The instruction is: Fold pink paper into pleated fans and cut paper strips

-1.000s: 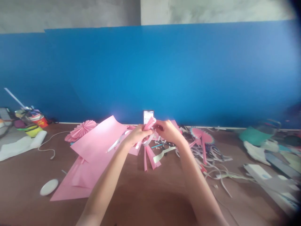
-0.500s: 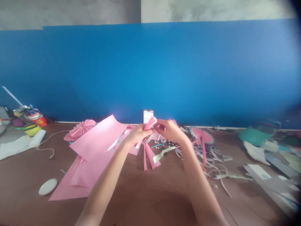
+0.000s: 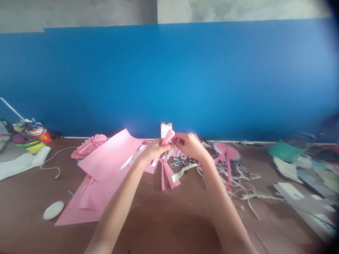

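Observation:
Over the middle of the table, my left hand (image 3: 154, 151) is closed round a folded strip of pink paper (image 3: 167, 137) with white along its edge. My right hand (image 3: 187, 144) pinches at the right side of that strip; its fingertips partly hide what they grip. Below the hands, narrow pink paper strips (image 3: 168, 176) lie on the table beside a pale curled strip (image 3: 182, 173). Left of my left hand, large pink paper sheets (image 3: 106, 158) overlap, with what looks like white scissors (image 3: 129, 159) on top.
A pleated pink rosette (image 3: 91, 144) rests at the back left, another rosette with tails (image 3: 227, 151) at the right. Tangled white strips and cords (image 3: 246, 194) spread nearby. A white oval object (image 3: 53, 210) lies front left. A phone (image 3: 166, 128) stands against the blue partition (image 3: 169, 77).
The right fingers have shifted slightly at the folded strip, while the left hand keeps its hold. The whole view has moved a little.

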The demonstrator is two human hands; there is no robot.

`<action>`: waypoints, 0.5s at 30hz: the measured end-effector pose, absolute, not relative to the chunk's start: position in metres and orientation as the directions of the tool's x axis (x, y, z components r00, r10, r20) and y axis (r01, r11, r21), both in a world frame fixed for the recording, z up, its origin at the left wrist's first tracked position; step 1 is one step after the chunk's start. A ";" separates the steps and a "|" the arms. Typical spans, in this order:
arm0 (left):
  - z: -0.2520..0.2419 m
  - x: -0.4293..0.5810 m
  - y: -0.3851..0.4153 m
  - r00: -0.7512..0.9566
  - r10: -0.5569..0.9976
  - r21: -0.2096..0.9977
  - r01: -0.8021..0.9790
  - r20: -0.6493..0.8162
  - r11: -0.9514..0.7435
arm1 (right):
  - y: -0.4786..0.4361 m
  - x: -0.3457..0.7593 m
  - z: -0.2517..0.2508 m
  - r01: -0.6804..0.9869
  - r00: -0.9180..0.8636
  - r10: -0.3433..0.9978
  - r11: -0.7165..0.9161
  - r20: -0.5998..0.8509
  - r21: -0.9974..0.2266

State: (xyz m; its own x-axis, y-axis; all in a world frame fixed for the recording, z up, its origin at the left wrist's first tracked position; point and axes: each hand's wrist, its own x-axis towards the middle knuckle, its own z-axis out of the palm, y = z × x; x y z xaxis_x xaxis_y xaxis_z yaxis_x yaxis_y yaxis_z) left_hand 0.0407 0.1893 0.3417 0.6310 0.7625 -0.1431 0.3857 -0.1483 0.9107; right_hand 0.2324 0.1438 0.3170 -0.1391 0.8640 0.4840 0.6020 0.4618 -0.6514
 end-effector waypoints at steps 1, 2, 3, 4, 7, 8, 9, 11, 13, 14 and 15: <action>0.342 0.040 0.189 0.633 0.761 0.912 0.383 -0.141 -0.149 | 0.143 0.233 0.317 0.588 -0.141 0.863 0.467 0.486 -0.660; 0.342 0.040 0.189 0.637 0.759 0.913 0.378 -0.139 -0.150 | 0.143 0.234 0.317 0.579 -0.144 0.862 0.471 0.485 -0.666; 0.342 0.040 0.189 0.640 0.756 0.914 0.375 -0.135 -0.154 | 0.143 0.235 0.317 0.573 -0.147 0.863 0.472 0.482 -0.670; 0.341 0.039 0.190 0.644 0.753 0.913 0.376 -0.133 -0.160 | 0.144 0.235 0.317 0.570 -0.148 0.865 0.471 0.479 -0.673; 0.339 0.038 0.191 0.648 0.751 0.903 0.388 -0.127 -0.183 | 0.145 0.235 0.316 0.561 -0.153 0.866 0.473 0.476 -0.679; 0.339 0.038 0.192 0.645 0.754 0.901 0.391 -0.125 -0.185 | 0.146 0.235 0.316 0.556 -0.156 0.865 0.475 0.476 -0.682; 0.338 0.038 0.192 0.642 0.757 0.901 0.392 -0.125 -0.184 | 0.146 0.235 0.316 0.553 -0.157 0.865 0.476 0.476 -0.684; 0.337 0.038 0.193 0.638 0.760 0.903 0.390 -0.125 -0.179 | 0.146 0.235 0.316 0.556 -0.155 0.868 0.471 0.471 -0.685; 0.337 0.039 0.193 0.636 0.761 0.904 0.389 -0.127 -0.175 | 0.145 0.234 0.316 0.575 -0.146 0.876 0.454 0.460 -0.681; 0.337 0.039 0.193 0.634 0.763 0.905 0.388 -0.126 -0.173 | 0.145 0.234 0.316 0.589 -0.141 0.880 0.443 0.454 -0.676; 0.337 0.039 0.192 0.632 0.764 0.906 0.387 -0.126 -0.171 | 0.145 0.233 0.316 0.601 -0.137 0.884 0.433 0.447 -0.672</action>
State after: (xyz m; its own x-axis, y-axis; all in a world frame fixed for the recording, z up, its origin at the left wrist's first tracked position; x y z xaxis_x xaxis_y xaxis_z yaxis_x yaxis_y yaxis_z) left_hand 0.0394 0.1923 0.3370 0.6322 0.7644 -0.1261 0.3872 -0.1707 0.9060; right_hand 0.2334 0.1451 0.3158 -0.1370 0.8839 0.4471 0.6013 0.4329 -0.6716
